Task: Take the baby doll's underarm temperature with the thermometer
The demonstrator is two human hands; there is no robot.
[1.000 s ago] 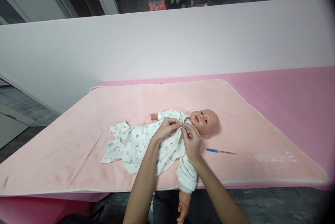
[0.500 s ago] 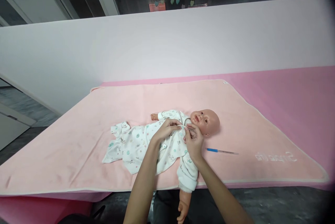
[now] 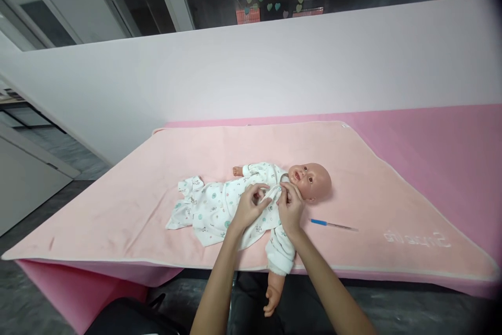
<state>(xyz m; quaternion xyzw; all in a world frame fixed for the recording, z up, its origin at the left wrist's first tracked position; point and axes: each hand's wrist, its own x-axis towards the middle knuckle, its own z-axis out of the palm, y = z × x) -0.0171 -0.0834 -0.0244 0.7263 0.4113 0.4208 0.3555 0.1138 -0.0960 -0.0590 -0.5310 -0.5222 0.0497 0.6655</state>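
White romper (image 3: 219,207) on doll (image 3: 309,181), left hand (image 3: 251,209), right hand (image 3: 290,208) pinching its collar.

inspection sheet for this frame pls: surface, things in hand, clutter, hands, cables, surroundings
Surface: pink blanket spread over a darker pink table; its near edge hangs over the table front.
Things in hand: baby doll on its back, head to the right, in a white printed suit; one sleeved arm hangs over the near edge.
Clutter: blue-handled pen-like tool on the blanket, right of the doll, apart from it.
Hands: left hand and right hand both pinch the suit front just below the doll's chin.
Cables: nothing seen.
Surroundings: pale partition wall behind the table; heart shapes on dark glass above; a dark bag on the floor at lower left.
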